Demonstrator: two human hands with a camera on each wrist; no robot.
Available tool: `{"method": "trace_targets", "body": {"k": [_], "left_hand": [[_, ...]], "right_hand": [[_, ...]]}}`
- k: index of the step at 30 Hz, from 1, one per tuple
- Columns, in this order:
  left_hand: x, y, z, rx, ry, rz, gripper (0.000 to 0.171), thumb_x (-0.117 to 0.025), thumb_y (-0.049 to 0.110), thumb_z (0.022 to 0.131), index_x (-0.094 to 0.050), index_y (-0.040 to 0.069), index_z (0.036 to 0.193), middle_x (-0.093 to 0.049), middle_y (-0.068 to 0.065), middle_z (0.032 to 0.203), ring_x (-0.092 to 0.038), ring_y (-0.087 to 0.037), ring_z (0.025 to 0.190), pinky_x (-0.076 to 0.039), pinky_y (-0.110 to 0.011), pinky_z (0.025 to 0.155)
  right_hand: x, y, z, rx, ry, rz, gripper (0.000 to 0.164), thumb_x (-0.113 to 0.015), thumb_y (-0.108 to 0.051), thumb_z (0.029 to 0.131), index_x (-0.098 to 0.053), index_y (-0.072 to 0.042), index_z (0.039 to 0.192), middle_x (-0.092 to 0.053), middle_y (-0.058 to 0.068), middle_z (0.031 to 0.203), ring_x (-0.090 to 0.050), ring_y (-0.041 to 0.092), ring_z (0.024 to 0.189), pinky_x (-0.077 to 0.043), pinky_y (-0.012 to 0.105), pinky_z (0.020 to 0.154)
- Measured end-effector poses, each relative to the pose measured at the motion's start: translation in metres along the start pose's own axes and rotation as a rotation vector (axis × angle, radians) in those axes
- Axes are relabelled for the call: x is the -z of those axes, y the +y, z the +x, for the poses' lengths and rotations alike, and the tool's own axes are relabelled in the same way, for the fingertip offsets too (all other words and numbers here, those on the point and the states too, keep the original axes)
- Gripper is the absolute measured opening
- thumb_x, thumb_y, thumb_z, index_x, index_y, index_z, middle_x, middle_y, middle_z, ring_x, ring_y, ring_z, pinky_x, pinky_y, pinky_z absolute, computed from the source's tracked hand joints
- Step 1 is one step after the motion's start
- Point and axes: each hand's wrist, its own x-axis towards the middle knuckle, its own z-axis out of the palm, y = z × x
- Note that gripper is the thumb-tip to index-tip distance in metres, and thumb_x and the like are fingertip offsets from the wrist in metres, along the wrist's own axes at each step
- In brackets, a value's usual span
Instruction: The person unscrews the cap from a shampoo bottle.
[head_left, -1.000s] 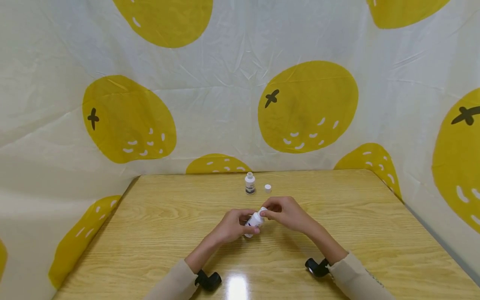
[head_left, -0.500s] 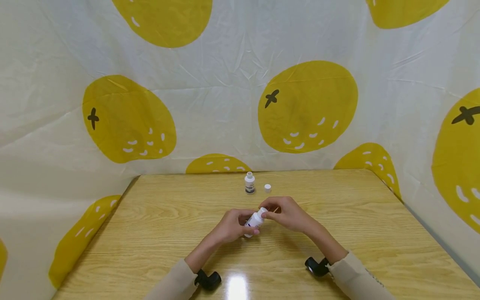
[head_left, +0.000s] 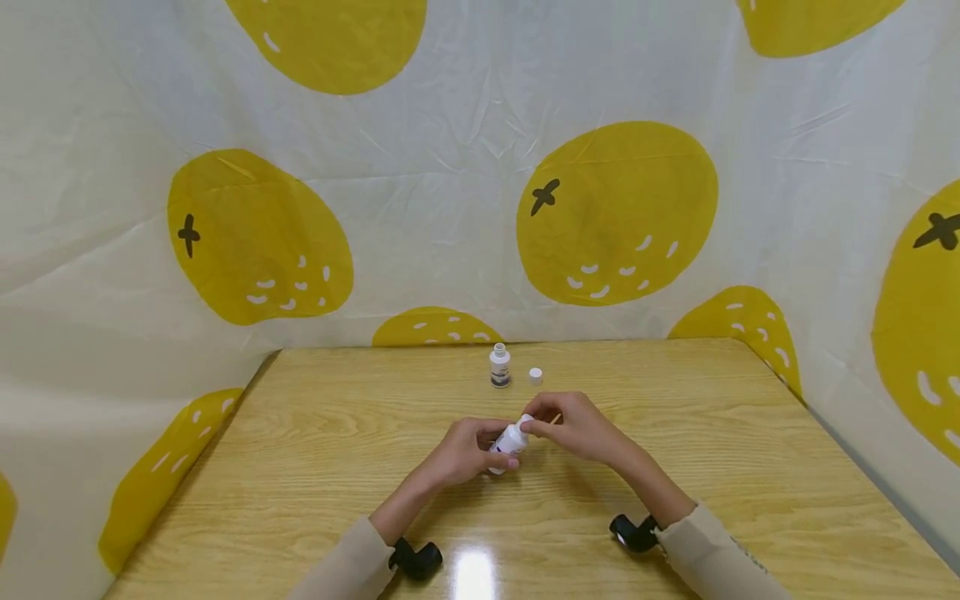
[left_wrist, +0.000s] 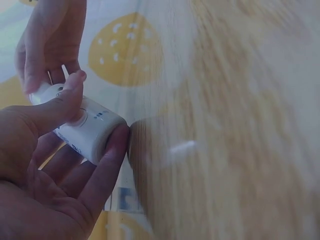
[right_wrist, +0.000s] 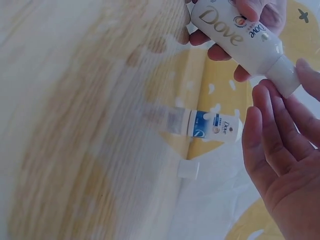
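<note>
My left hand (head_left: 463, 454) grips a small white Dove bottle (right_wrist: 235, 37) round its body, tilted with its top up and to the right. Thumb and fingertips of my right hand (head_left: 576, 427) pinch the white cap (right_wrist: 284, 76) at the bottle's neck. The left wrist view shows a left fingertip against the base of the bottle (left_wrist: 92, 134). Farther back stands a second small Dove bottle (head_left: 499, 368), upright with its neck uncovered. A loose white cap (head_left: 536, 376) lies just right of it.
The wood-grain table (head_left: 337, 417) reaches back to a pale curtain (head_left: 435, 233) printed with yellow fruit. Black wrist cameras sit below both forearms, at the sleeves. Glare from a light shows near the table's front.
My right fingers shift slightly about the cap. The left hand keeps the bottle in the same place, and the second bottle and loose cap stay put.
</note>
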Motion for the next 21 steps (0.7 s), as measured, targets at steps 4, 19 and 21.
{"method": "trace_targets", "body": {"k": [4, 19, 21], "left_hand": [[-0.0003, -0.0010, 0.0002, -0.009, 0.002, -0.001, 0.043, -0.083, 0.013, 0.087, -0.073, 0.017, 0.129, -0.077, -0.008, 0.115, -0.072, -0.012, 0.096, -0.058, -0.026, 0.067], [-0.0001, -0.0012, -0.0006, -0.006, -0.011, -0.031, 0.042, -0.083, 0.013, 0.088, -0.073, 0.016, 0.129, -0.079, -0.007, 0.107, -0.072, -0.009, 0.088, -0.060, -0.029, 0.063], [-0.0002, -0.0012, -0.0005, -0.007, -0.013, -0.029, 0.042, -0.083, 0.013, 0.088, -0.073, 0.016, 0.129, -0.078, -0.008, 0.109, -0.072, -0.009, 0.089, -0.060, -0.030, 0.063]], "right_hand": [[0.0011, -0.0007, -0.0003, 0.015, -0.015, -0.003, 0.015, -0.073, -0.025, 0.097, -0.076, -0.012, 0.104, -0.075, -0.002, 0.093, -0.065, 0.007, 0.082, -0.056, 0.027, 0.075], [0.0004, 0.0019, -0.0002, 0.021, -0.012, -0.005, 0.020, -0.073, -0.031, 0.098, -0.076, -0.012, 0.103, -0.074, -0.004, 0.089, -0.064, 0.006, 0.079, -0.056, 0.030, 0.075], [0.0003, 0.0017, -0.0003, 0.027, -0.018, 0.000, 0.018, -0.073, -0.029, 0.098, -0.076, -0.012, 0.103, -0.074, -0.004, 0.089, -0.064, 0.005, 0.078, -0.056, 0.030, 0.075]]}}
